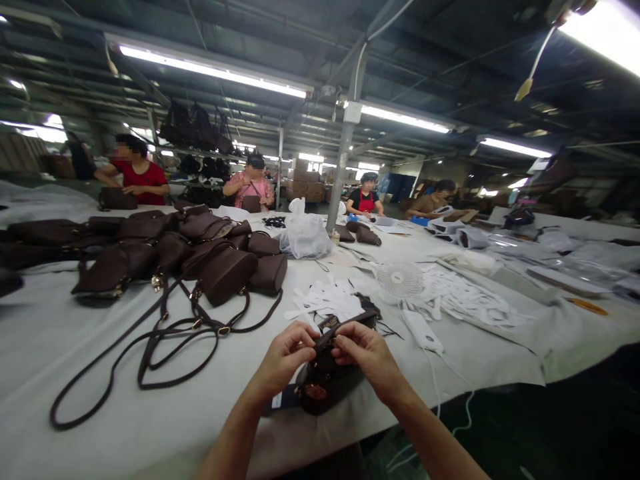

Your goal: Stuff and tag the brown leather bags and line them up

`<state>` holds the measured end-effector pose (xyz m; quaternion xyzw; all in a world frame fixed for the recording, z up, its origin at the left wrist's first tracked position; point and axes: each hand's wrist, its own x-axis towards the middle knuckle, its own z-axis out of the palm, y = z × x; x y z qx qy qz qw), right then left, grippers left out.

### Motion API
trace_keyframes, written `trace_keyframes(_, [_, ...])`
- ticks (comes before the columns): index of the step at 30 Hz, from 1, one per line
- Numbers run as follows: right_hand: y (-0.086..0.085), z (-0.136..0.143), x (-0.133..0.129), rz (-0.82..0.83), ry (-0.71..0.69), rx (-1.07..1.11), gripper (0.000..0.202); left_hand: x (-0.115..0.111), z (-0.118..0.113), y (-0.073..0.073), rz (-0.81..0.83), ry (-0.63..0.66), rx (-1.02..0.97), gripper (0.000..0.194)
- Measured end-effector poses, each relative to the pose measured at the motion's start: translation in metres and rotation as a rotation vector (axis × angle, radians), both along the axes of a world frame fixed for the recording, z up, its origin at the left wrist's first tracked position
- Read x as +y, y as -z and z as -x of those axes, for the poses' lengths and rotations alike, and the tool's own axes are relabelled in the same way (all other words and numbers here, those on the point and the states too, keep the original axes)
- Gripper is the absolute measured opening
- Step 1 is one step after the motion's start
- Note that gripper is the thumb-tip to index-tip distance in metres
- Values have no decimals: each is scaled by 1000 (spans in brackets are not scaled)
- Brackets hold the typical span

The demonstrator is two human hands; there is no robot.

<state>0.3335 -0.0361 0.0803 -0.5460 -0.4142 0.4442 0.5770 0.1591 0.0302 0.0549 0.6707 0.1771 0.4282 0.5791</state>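
left hand (290, 355) and right hand (367, 357) pinch a dark bag (333, 381); label (330, 323) writing blurred.

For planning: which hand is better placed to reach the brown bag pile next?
Left, likely: the left hand is nearer the bag pile than the right hand. Both hold a dark bag.

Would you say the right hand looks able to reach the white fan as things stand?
Probably yes: the white fan lies beyond the right hand with seemingly nothing tall between, though that hand pinches the dark bag.
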Motion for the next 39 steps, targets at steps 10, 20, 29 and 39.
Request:
trace_keyframes(10, [-4, -1, 0, -10, -110, -66, 47, 1, -8, -44, -705, -134, 686, 19])
trace_keyframes(20, [0, -1, 2, -52, -93, -95, 45, -3, 6, -30, -285, -127, 381, 24])
trace_keyframes(29, [-4, -5, -2, -55, -159, -90, 39, 13, 7, -21, -128, 128, 206, 16])
trace_keyframes(39, [-4, -6, -4, -43, -201, -98, 34, -12, -14, -27, 228, -28, 113, 7])
